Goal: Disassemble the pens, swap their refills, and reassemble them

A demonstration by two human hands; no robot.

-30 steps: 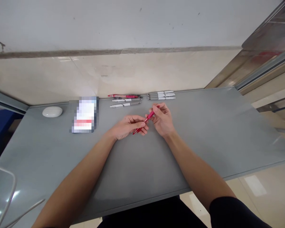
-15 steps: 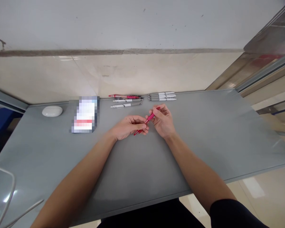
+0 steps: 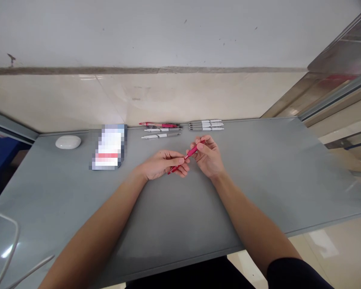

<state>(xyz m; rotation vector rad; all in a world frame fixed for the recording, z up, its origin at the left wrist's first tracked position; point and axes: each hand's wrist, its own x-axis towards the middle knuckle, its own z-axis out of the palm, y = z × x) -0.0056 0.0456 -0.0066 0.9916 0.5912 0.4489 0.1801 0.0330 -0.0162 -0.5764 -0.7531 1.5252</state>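
Note:
Between my two hands a red pen is held at a slant above the grey table. My left hand pinches the lower end of its barrel between thumb and fingers. At the upper end, my right hand has thumb and fingertips closed around the pink grip and tip. Beyond my left hand lie another red pen and two white pens, the nearer white pen set slightly apart. Behind my right hand, several white pens lie side by side in a group.
A blurred-out phone-like slab lies to the left, with a white rounded case beyond it. A white cable curves at the lower left. The wall rises behind the table's back edge.
The whole view has shifted slightly. The red pen stays in both hands, turned a little flatter, and both hands keep nearly the same grip.

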